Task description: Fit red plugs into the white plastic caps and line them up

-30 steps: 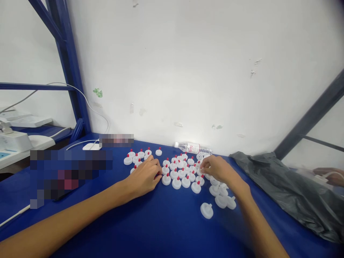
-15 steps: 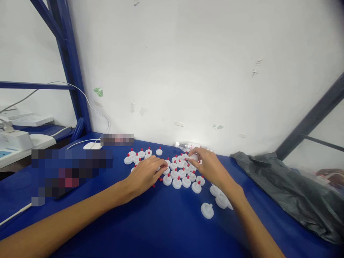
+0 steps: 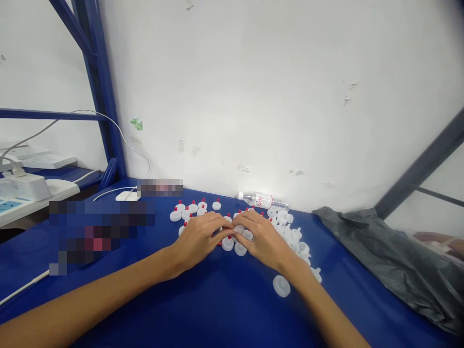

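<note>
Through the head view I have the left hand (image 3: 198,237) and the right hand (image 3: 261,238) brought together over the blue table (image 3: 217,309), their fingertips meeting or nearly so; the fingers of the 2 hands are bent, with the thumbs below; a white piece shows in the gap beside the right thumb, yet I cannot tell whether the right grip has it or it sits behind, nor can I tell what the left grip contains. Around and behind the fingertips I see the white caps with red tips (image 3: 227,244), standing upright, with more of them beyond the left hand; the plain white caps (image 3: 285,232) lie in a heap past the right wrist; 1 lone white cap (image 3: 282,286) lies near the right forearm; a clear bottle (image 3: 264,200) lies on its side by the wall (image 3: 232,96); a dark grey plastic sheet (image 3: 387,270) drapes the table's right side.
</note>
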